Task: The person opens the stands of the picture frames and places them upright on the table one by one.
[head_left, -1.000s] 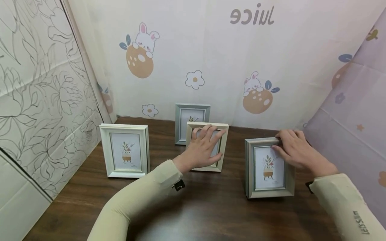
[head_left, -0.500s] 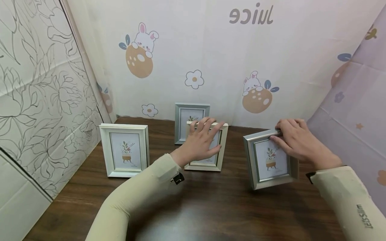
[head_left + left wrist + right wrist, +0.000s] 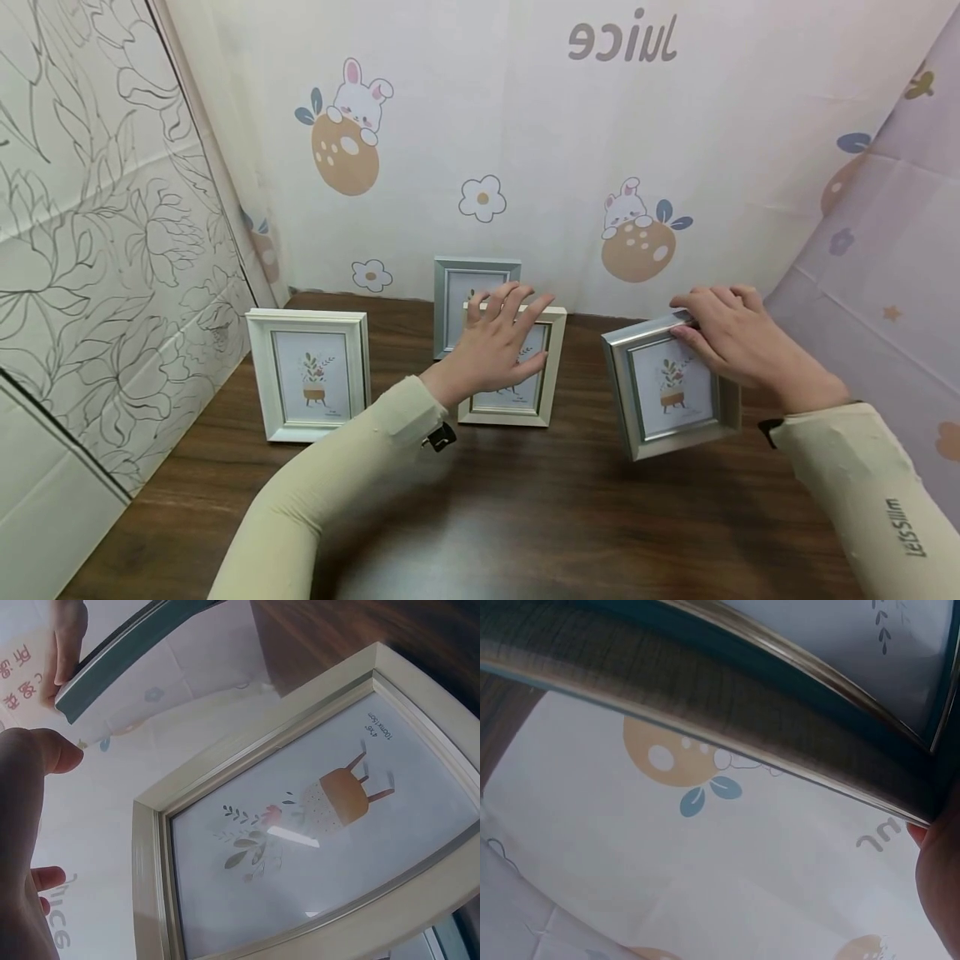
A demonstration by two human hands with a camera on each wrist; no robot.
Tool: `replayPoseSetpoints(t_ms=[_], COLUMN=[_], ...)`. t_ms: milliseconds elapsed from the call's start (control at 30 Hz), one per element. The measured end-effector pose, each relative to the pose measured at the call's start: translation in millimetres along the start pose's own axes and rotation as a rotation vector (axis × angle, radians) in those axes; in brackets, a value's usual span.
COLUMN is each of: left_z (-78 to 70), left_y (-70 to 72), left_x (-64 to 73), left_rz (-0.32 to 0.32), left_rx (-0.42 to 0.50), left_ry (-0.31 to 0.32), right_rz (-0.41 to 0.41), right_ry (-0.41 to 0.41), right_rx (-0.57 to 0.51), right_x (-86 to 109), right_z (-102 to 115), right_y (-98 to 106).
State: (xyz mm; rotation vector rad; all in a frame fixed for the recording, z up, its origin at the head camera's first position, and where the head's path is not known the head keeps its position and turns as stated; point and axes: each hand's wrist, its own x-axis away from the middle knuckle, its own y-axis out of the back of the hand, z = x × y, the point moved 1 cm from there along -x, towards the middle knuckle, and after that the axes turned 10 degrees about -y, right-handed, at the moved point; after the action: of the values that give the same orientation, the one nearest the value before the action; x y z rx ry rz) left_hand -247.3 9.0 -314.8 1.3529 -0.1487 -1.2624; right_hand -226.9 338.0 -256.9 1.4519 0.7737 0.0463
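Note:
My right hand (image 3: pixel 738 342) pinches a silver-grey picture frame (image 3: pixel 626 392) by its top edge, thumb on the front. That frame hangs tilted above the table; in the right wrist view its border (image 3: pixel 705 682) crosses the upper part. With spread fingers, my left hand (image 3: pixel 491 346) hovers at a cream picture frame (image 3: pixel 553 367) standing upright in the middle. In the left wrist view the thumb (image 3: pixel 60 754) is apart from the cream frame's border (image 3: pixel 150 877). The left hand hides part of this frame in the head view.
A white picture frame (image 3: pixel 307 435) stands on the left of the dark wooden table (image 3: pixel 525 517). Behind the cream one, a grey-blue picture frame (image 3: pixel 441 308) stands near the back curtain (image 3: pixel 525 125). A patterned panel (image 3: pixel 82 250) borders the left side.
The right hand has raised the silver-grey frame off the table and tilted it. My left hand has moved slightly up and left, its fingers off the cream frame, which stays upright.

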Motion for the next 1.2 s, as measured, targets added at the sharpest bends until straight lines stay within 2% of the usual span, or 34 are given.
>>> replayPoseSetpoints(t_ms=[133, 333, 633, 733, 867, 1200], left_z=[0.6, 4.3, 21.0, 26.7, 31.3, 33.5], left_y=[0.2, 3.2, 3.4, 1.9, 1.8, 4.6], left_x=[0.2, -2.7, -12.6, -14.6, -15.0, -14.4], left_rz=[0.020, 0.052, 0.101, 0.123, 0.120, 0.134], left_rx=[0.007, -0.005, 0.024, 0.035, 0.043, 0.062], left_ry=[0.001, -0.004, -0.034, -0.035, -0.035, -0.015], right_rz=[0.019, 0.000, -0.022, -0.040, -0.063, -0.166], right_ry=[0.016, 0.060, 0.099, 0.124, 0.146, 0.214], right_rx=[0.043, 0.060, 0.038, 0.017, -0.018, -0.069], right_x=[-1.9, -3.3, -4.7, -5.0, -4.4, -3.8], right_z=[1.0, 1.0, 3.3, 3.6, 2.4, -1.4], right_y=[2.7, 6.6, 9.1, 9.8, 10.1, 11.0])
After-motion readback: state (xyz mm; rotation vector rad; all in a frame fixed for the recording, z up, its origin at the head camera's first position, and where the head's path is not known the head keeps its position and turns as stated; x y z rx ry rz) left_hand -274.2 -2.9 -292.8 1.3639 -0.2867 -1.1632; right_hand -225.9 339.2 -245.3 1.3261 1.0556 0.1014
